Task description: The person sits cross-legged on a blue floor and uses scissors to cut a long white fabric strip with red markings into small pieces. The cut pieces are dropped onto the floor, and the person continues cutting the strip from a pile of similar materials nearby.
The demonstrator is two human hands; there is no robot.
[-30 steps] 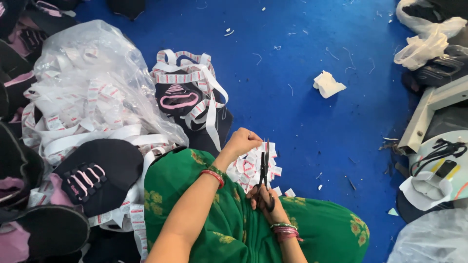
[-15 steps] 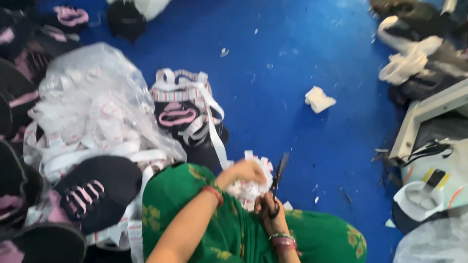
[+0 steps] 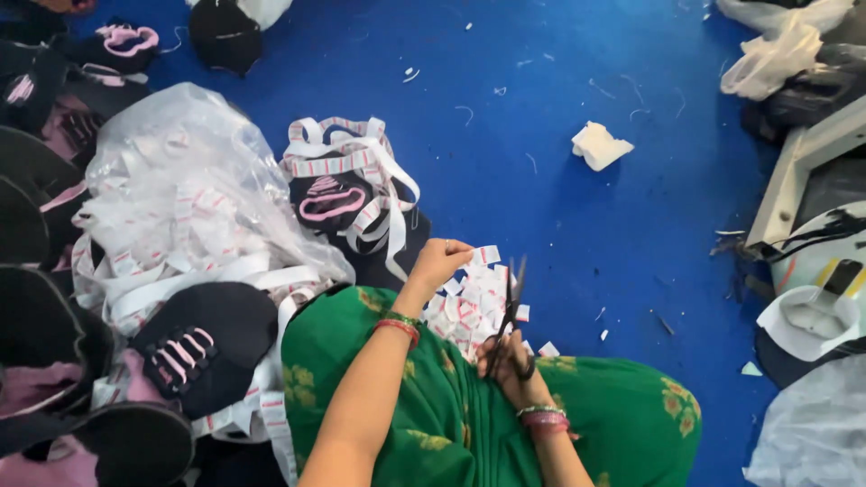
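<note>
My left hand (image 3: 440,261) pinches the end of a white label strip (image 3: 483,255) with red print, held over my lap. My right hand (image 3: 514,368) grips black scissors (image 3: 506,305), blades pointing up toward that strip and slightly parted. A heap of cut white labels (image 3: 469,311) lies on the green patterned cloth (image 3: 451,415) over my knees, just below both hands.
A clear plastic bag of label tape (image 3: 180,207) and black shoe uppers with pink trim (image 3: 329,198) lie at left on the blue floor (image 3: 559,162). A white scrap (image 3: 600,146) lies ahead. A machine frame and white bags (image 3: 803,180) stand at right.
My left hand has lifted a strip end up toward the scissor blades. The view has tilted and shifted, so the floor objects sit lower in frame.
</note>
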